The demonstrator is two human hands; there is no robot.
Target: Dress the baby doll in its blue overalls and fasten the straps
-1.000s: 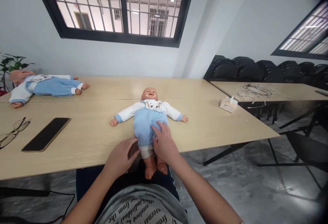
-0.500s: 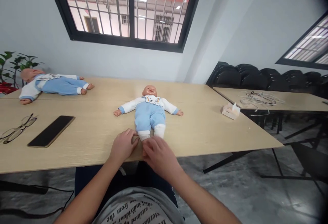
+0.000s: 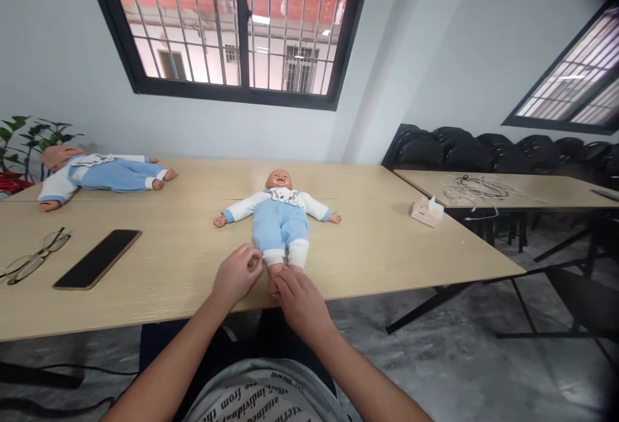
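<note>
Pale blue cloth, with white at the ankles, dresses the doll (image 3: pixel 280 223), which lies on its back on the bench (image 3: pixel 178 274), face up and arms spread. Its feet point to the near edge, probably so that the legs come within easy reach of both hands.

The left hand (image 3: pixel 236 274) rests by the white cuff (image 3: pixel 274 258) on the leg nearer to it. Its fingers are curled and narrow, with the thumb close to the index; whether they pinch the cloth, I cannot tell. The right hand (image 3: pixel 302 301) lies over the feet, fingers bent downward, perhaps to keep the legs steady; its grip is hidden below the knuckles.

Black phone (image 3: pixel 98 259) and glasses (image 3: pixel 36 259) lie to the left, apart from the doll, which seems to leave the arms room. Another doll (image 3: pixel 109 172), similarly dressed, lies farther back, and a tissue box (image 3: pixel 427 211) stands on the right.
</note>
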